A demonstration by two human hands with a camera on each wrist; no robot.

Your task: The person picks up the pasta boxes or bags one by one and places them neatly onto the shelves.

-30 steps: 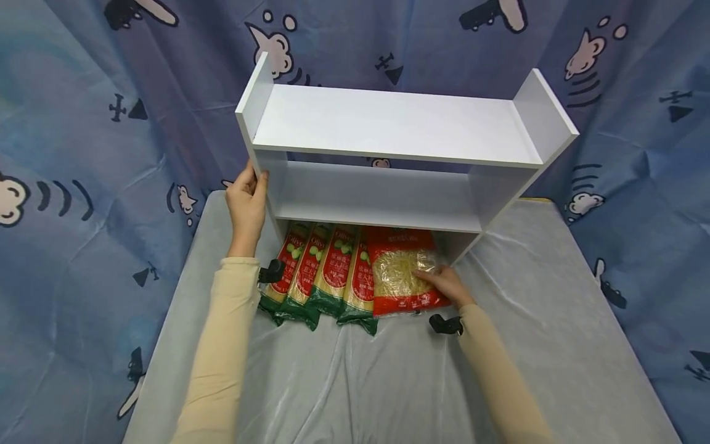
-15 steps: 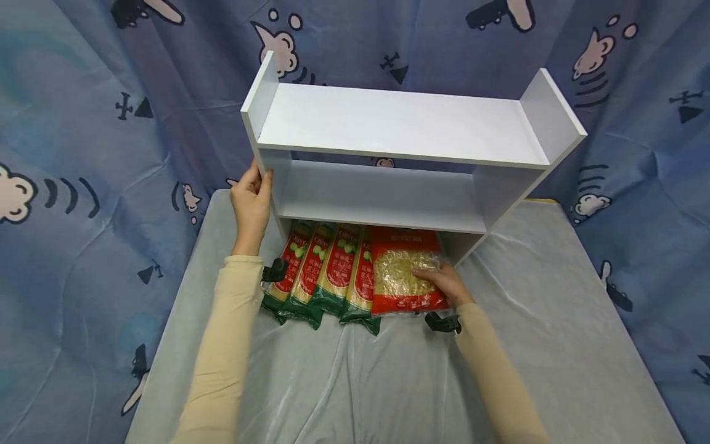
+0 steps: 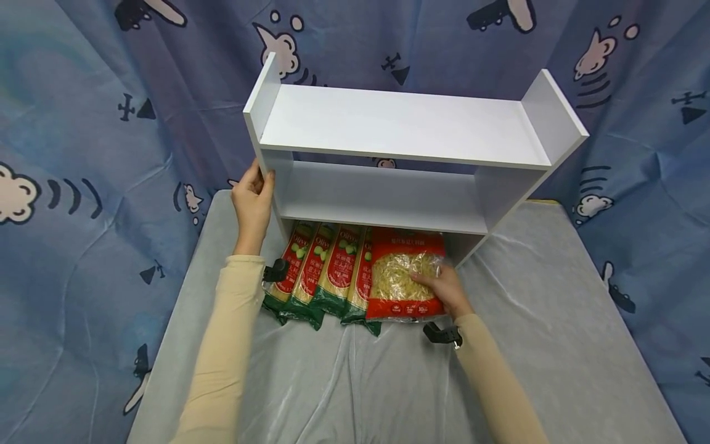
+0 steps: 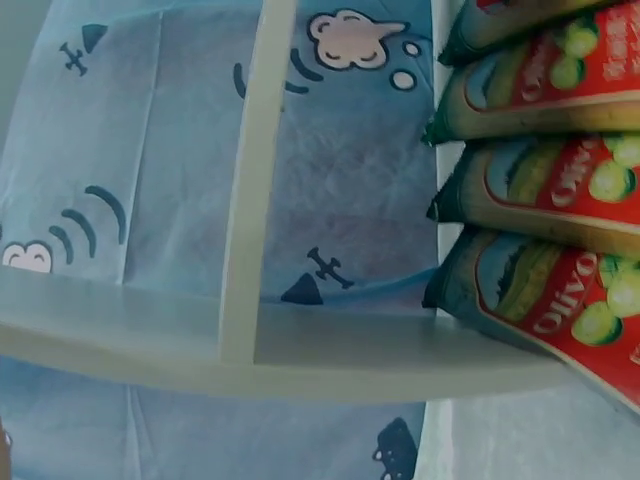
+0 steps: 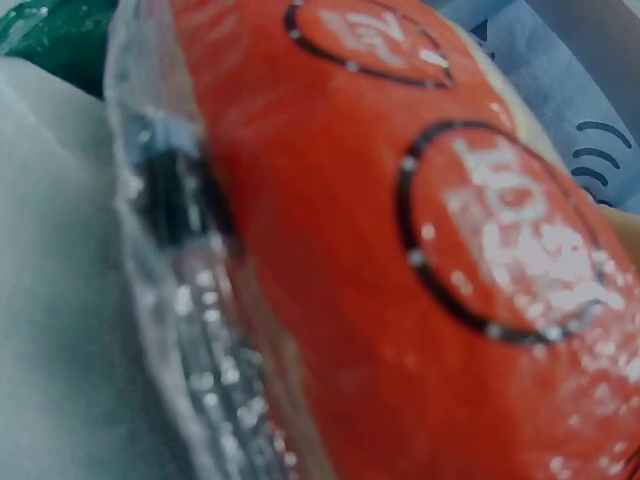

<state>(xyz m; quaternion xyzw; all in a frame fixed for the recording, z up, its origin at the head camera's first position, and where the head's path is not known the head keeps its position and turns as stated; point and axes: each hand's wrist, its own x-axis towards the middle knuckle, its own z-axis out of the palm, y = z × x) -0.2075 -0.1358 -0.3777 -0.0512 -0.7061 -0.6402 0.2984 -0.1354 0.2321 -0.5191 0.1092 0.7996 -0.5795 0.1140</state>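
Observation:
My left hand (image 3: 253,206) grips the left side panel of a white shelf (image 3: 383,194), thumb at the panel's front edge. My right hand (image 3: 444,288) holds a red bag of noodles (image 3: 407,265) by its right side, thumb on the clear window with yellow noodles behind it. The bag's far end lies under the lowest board. Beside it, several red and green packs of spaghetti (image 3: 338,262) fan out in the bottom space, their near ends sticking out. In the left wrist view the far ends of these packs (image 4: 560,185) show. The bag's red printed end (image 5: 330,250) fills the right wrist view.
The shelf stands on a table with a grey cloth (image 3: 388,382), close to a blue patterned curtain (image 3: 344,37). Its upper boards (image 3: 399,126) lie above the packs and the bag. Black wrist cameras (image 3: 275,270) sit on both forearms.
The noodle bag has shifted slightly left and its near end has come up and toward me, with my right hand on it. My left hand stays on the shelf. The head view has shifted a little.

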